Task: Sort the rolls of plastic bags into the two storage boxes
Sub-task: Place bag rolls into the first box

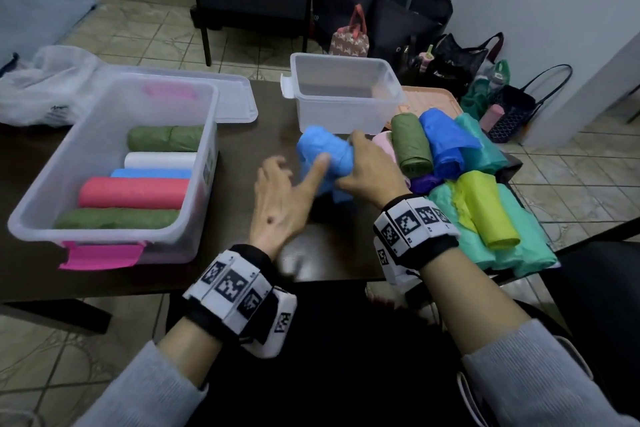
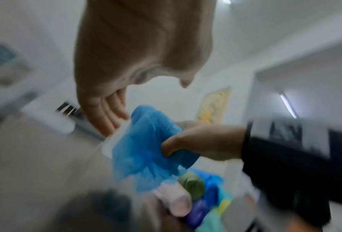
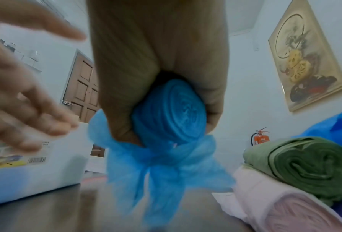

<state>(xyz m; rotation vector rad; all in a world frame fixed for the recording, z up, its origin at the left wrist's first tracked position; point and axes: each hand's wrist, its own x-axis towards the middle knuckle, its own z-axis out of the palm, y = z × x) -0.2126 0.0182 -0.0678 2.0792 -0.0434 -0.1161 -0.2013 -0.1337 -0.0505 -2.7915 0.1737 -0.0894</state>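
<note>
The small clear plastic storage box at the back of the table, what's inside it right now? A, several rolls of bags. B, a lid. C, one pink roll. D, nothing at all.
D: the small clear plastic storage box shows only its bare bottom, while the right hand grips the light blue plastic bag roll in front of it.

left hand [image 1: 277, 208]: its fingers smear for me in the head view; I can't tell whether the index touches the blue roll [image 1: 323, 163].
right hand [image 1: 372, 170]: covers the roll's right end in my head view.
pink roll [image 1: 384, 146]: mostly hidden behind that hand.
left wrist view: all motion blur.
</note>
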